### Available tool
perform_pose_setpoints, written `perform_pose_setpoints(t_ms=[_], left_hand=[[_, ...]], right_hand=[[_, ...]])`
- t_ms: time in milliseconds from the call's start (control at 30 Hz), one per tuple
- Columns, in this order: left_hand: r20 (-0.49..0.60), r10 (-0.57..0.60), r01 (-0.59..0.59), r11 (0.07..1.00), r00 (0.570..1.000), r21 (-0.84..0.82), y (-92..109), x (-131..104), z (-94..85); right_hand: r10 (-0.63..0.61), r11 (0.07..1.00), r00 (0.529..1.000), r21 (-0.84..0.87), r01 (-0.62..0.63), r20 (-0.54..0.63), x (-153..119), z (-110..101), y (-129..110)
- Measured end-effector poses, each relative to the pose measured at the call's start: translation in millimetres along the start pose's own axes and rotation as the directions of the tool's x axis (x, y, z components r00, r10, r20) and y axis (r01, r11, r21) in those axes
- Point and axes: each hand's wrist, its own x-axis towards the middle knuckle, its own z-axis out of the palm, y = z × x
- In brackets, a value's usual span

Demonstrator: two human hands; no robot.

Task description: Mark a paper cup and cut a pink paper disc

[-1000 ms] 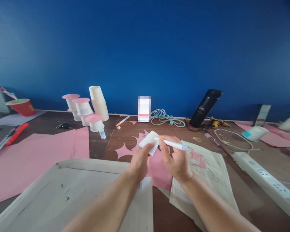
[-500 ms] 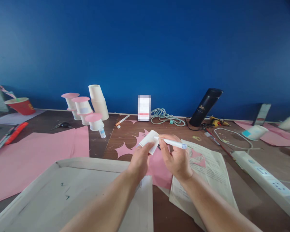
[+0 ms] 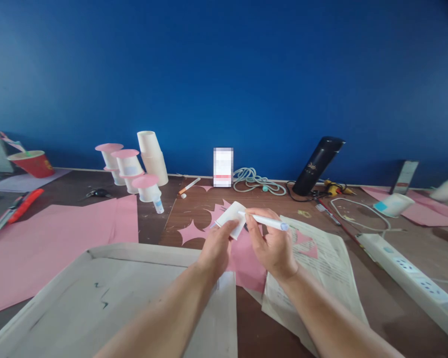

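Note:
My left hand point(image 3: 217, 244) is closed around a small white paper cup point(image 3: 231, 215), which lies tilted on its side with the thumb pressed on its wall. In my right hand point(image 3: 274, 243) is a white marker point(image 3: 269, 221) with a pale blue end, gripped like a pen. Its tip touches or nearly touches the cup's side; I cannot tell which. Pink paper scraps point(image 3: 192, 232) with curved cut-outs lie beneath and beside both hands. Under my right forearm is a printed sheet point(image 3: 321, 278) bearing a few pink pieces.
Paper cups with pink discs point(image 3: 145, 181) stand stacked at back left, beside taller white cups point(image 3: 153, 159). A small bottle point(image 3: 158, 204) leans there. A utility knife point(image 3: 17, 211) lies on pink sheets point(image 3: 70, 238). Rightward are a black flask point(image 3: 317, 166) and a power strip point(image 3: 410, 278).
Both hands keep their holds on the cup and the marker. The marker's rear end has tilted very slightly; otherwise almost nothing differs.

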Motion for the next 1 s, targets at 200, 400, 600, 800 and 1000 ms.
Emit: perform_pose_setpoints(t_ms=[200, 400, 600, 800, 1000], left_hand=[[0.008, 0.008, -0.008, 1.000, 1.000, -0.014, 0.6, -0.4, 1.0], [0.018, 0.004, -0.003, 1.000, 1.000, -0.023, -0.2, -1.0, 0.4], [-0.017, -0.032, 0.031, 0.997, 0.999, -0.078, 2.4, -1.4, 2.3], [-0.020, -0.028, 0.025, 0.994, 0.999, -0.104, 5.0, -1.8, 4.6], [-0.031, -0.047, 0.042, 0.989, 0.998, -0.141, 7.1, -2.9, 7.5]], right_hand=[[-0.002, 1.000, 1.000, 0.001, 0.002, 0.000, -0.7, 0.7, 0.4], [-0.005, 1.000, 1.000, 0.012, 0.005, -0.005, -1.2, 1.5, 1.1], [-0.010, 1.000, 1.000, 0.007, 0.010, -0.008, -1.2, 1.2, 1.4], [-0.004, 1.000, 1.000, 0.006, 0.004, -0.003, -1.4, 1.4, 2.5], [-0.002, 1.000, 1.000, 0.010, 0.002, 0.012, -1.6, 2.0, 3.7]])
